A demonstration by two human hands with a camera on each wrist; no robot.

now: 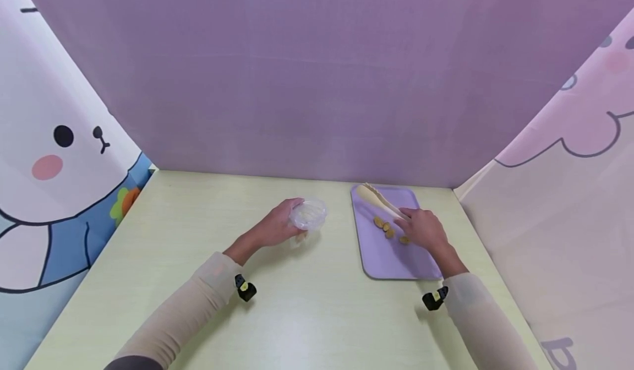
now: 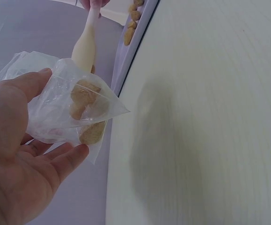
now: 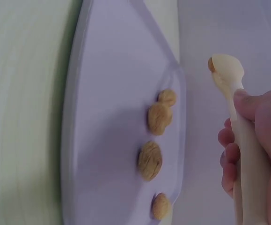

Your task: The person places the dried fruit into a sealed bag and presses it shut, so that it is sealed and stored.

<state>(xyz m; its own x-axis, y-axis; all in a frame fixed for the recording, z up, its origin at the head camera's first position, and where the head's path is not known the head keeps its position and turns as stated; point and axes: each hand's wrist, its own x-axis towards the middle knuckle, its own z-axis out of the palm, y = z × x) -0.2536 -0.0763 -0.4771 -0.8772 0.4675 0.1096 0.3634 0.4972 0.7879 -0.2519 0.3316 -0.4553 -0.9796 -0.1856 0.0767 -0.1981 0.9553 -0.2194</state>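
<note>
My left hand [image 1: 277, 226] holds a clear plastic bag [image 2: 51, 101], thumb on one side and fingers on the other. Several brown, wrinkled pieces like dried fruit [image 2: 84, 92] show through its wall. In my right hand [image 1: 427, 228] is a pair of cream-coloured tongs [image 1: 380, 200], gripped by the handle, with the head pointing up and left over the far part of a purple tray [image 1: 367, 265]. The right wrist view shows a brown piece [image 3: 211, 64] between the tong tips. Several more pieces [image 3: 150, 161] lie on the tray below.
The tray rests on the right part of a pale wooden table [image 1: 297, 315]. Behind the table rises a purple backdrop [image 1: 317, 83]. Printed cartoon panels flank it on the left [image 1: 49, 221] and right [image 1: 569, 210].
</note>
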